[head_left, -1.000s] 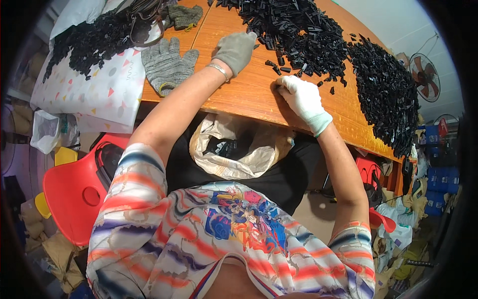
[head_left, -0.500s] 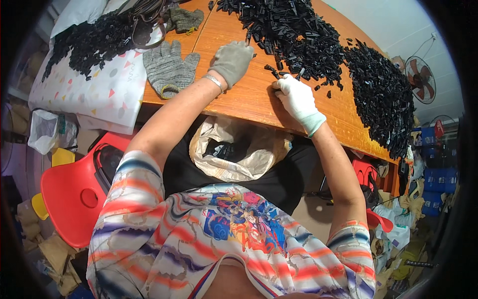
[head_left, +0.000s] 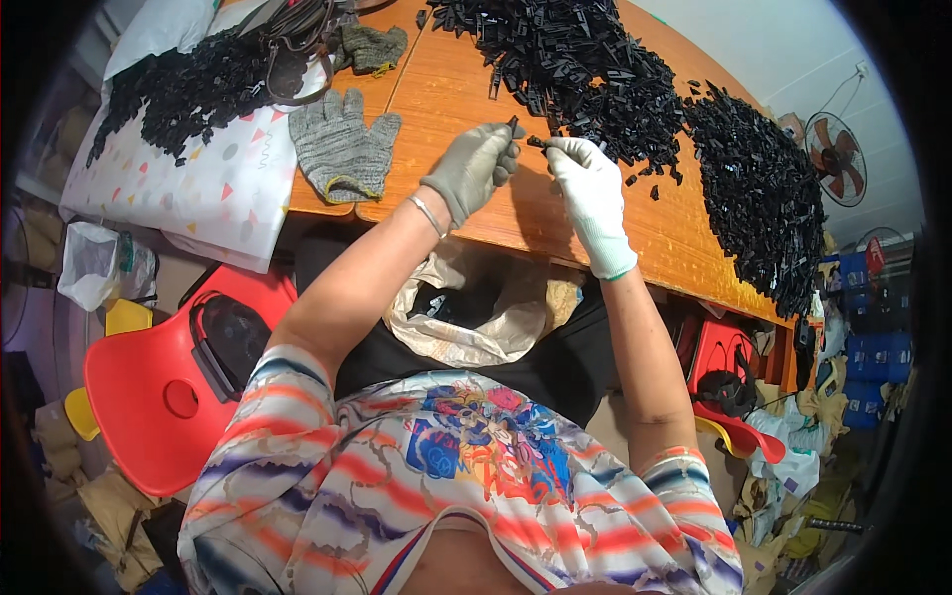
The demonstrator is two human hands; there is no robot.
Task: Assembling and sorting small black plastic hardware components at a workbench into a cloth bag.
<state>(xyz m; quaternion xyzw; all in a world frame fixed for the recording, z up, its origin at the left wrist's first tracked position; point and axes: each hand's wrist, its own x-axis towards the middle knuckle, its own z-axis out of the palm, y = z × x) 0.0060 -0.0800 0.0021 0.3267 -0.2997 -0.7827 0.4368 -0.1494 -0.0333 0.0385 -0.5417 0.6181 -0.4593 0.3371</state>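
Above the wooden tabletop (head_left: 466, 84), two gloved hands meet over small black parts.
Spare grey glove (head_left: 339, 146) at left; left hand (head_left: 471, 167) pinches one black piece (head_left: 513, 122), right hand (head_left: 587, 188) fingers closed on another, probably similar, piece (head_left: 536, 143); black parts pile (head_left: 635, 89) just beyond.

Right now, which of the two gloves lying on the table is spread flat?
The light grey glove at the table's near edge, fingers splayed. The darker glove farther back lies crumpled.

The small black piece (head_left: 515, 123) pinched by the left hand (head_left: 470, 169) is showing too small to identify. The far pile of black parts (head_left: 555, 40) is running off the top edge.
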